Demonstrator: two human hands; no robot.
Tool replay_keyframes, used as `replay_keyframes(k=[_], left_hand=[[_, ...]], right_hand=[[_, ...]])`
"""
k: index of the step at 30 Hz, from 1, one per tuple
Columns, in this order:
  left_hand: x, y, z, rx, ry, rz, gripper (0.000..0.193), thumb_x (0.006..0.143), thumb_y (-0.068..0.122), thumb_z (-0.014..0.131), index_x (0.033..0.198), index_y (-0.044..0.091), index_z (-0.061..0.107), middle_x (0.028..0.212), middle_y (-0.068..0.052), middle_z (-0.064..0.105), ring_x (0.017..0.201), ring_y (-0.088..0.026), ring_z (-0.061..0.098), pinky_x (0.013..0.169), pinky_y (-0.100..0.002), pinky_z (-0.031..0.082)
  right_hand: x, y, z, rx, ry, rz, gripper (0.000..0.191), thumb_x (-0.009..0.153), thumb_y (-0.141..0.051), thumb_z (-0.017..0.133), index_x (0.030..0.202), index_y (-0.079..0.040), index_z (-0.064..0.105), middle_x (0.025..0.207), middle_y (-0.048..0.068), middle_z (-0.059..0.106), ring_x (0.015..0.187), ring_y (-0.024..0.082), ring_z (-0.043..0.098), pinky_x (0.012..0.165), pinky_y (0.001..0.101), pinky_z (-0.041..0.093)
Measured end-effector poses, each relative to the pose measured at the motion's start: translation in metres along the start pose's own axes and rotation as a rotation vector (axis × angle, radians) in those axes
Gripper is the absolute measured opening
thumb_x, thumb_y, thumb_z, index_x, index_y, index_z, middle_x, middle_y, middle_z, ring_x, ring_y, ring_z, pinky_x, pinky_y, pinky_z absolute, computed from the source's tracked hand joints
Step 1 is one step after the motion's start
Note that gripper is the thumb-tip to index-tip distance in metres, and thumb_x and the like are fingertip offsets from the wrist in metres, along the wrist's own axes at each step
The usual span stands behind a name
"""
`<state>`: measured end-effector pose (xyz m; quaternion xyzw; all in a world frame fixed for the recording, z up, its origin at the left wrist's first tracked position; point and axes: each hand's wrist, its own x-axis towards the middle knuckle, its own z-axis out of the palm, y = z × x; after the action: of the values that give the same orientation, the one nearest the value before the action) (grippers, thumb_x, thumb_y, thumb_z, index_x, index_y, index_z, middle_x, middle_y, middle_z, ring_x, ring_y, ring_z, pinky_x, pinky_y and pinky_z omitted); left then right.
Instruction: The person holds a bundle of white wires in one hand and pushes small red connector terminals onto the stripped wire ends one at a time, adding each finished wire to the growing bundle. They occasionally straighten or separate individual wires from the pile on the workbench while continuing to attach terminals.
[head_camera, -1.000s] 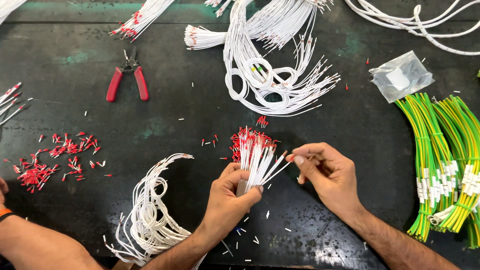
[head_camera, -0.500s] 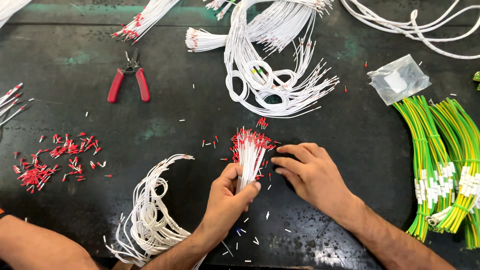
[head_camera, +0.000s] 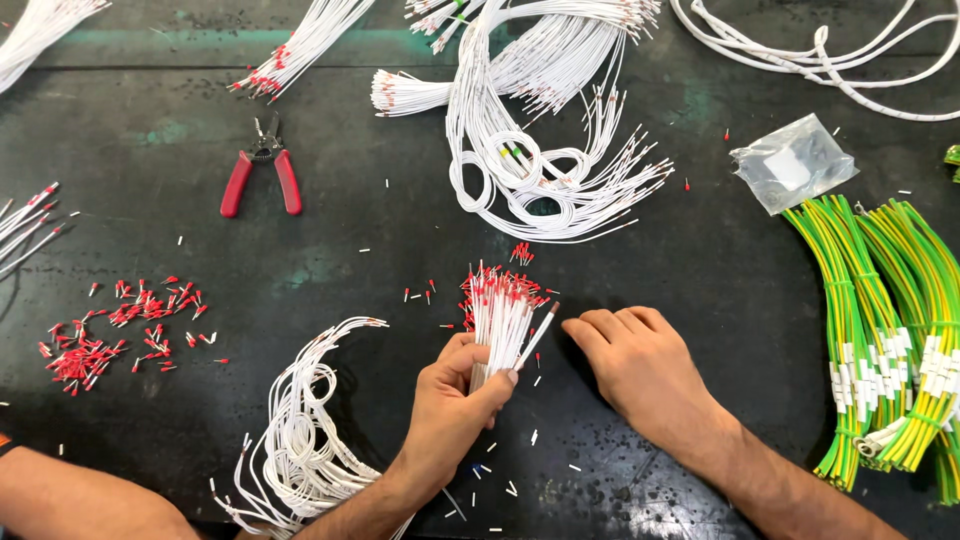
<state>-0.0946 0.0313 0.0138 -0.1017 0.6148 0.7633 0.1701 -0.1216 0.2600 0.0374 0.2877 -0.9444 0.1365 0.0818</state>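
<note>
My left hand (head_camera: 450, 405) is shut on a bundle of thin white wires (head_camera: 497, 312), held upright with the red-sleeved tips fanned out on top. One wire sticks out of the bundle to the right, toward my right hand (head_camera: 640, 365). That hand lies palm down on the dark table (head_camera: 380, 250), fingertips just right of the bundle and not touching it; I see nothing in it. A few loose red sleeves (head_camera: 420, 293) lie just left of the bundle.
A heap of red sleeves (head_camera: 120, 325) lies at the left and red-handled pliers (head_camera: 262, 170) at the upper left. Coiled white wires (head_camera: 300, 440) lie by my left forearm, a larger white bundle (head_camera: 540, 170) behind. Green-yellow wires (head_camera: 880, 330) and a plastic bag (head_camera: 795, 165) are at the right.
My right hand, earlier raised with its fingertips pinched beside the bundle's tips, has dropped flat onto the table. My left hand still holds the bundle in the same place.
</note>
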Motion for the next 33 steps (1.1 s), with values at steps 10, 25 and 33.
replay_keyframes(k=[10,25,33], left_hand=[[0.0,0.002,0.003,0.043,0.006,0.029,0.018,0.084,0.001,0.072,0.102,-0.001,0.076,0.108,0.001,0.057,0.064,-0.003,0.052,0.049,-0.023,0.042],[-0.003,0.011,0.001,0.174,-0.022,-0.004,0.017,0.082,0.012,0.076,0.094,0.001,0.079,0.106,0.003,0.057,0.066,-0.002,0.054,0.05,-0.022,0.044],[-0.003,0.012,0.002,0.176,-0.015,-0.017,0.017,0.082,0.013,0.076,0.093,0.0,0.079,0.106,0.004,0.057,0.066,-0.002,0.053,0.05,-0.022,0.042]], right_hand=[[0.002,-0.008,-0.005,0.283,0.145,0.17,0.03,0.079,-0.002,0.072,0.109,-0.004,0.069,0.101,0.011,0.066,0.083,0.027,0.067,0.072,0.0377,0.055],[-0.003,0.013,0.013,1.24,0.224,0.66,0.018,0.096,-0.008,0.066,0.111,0.001,0.071,0.098,0.01,0.079,0.063,0.006,0.058,0.058,0.0216,0.051],[-0.007,0.011,0.016,1.229,0.241,0.594,0.019,0.097,-0.009,0.066,0.112,0.001,0.071,0.1,0.01,0.079,0.066,0.004,0.058,0.059,0.0208,0.051]])
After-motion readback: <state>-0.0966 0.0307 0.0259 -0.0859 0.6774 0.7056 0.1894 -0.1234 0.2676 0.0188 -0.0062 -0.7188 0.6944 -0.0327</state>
